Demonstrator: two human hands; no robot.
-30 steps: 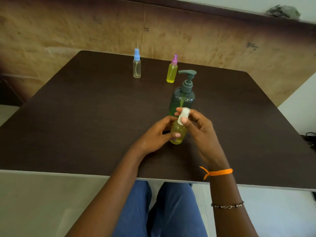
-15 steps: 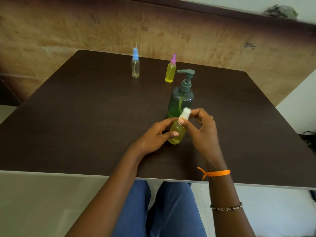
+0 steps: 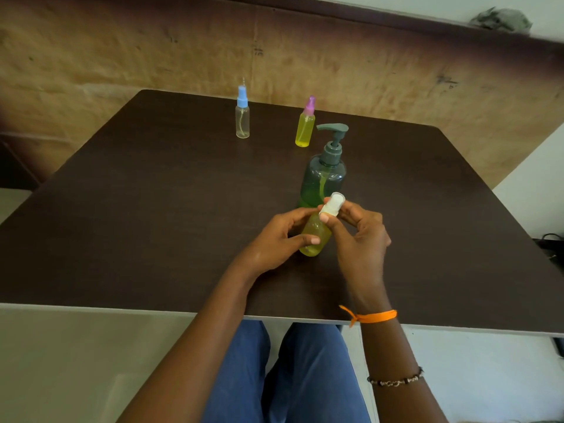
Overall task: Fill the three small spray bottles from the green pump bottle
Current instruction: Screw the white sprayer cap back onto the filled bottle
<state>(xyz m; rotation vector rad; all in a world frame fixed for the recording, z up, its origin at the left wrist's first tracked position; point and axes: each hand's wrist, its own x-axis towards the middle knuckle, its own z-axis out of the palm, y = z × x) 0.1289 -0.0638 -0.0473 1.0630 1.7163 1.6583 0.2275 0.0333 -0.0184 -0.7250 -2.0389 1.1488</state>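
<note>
Two hands work near the counter's (image 3: pixel 152 209) front edge: our left hand (image 3: pixel 274 242) grips the yellow-filled spray bottle (image 3: pixel 316 236), right hand (image 3: pixel 360 236) fingers pinching its white cap (image 3: pixel 332 206); we should twist squarely, bottle upright.

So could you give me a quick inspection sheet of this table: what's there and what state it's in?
Surface: dark brown table, sound.
Job's things: green pump bottle upright; blue-capped bottle looks empty; pink-capped bottle full of yellow liquid; white-capped bottle holds yellow liquid, tilted.
Clutter: nothing seen.
Hands: left hand holds the white-capped bottle's body; right hand pinches its white cap.
Cables: dark cable at the right edge.
Surroundings: brown wall; crumpled grey thing on its ledge.
</note>
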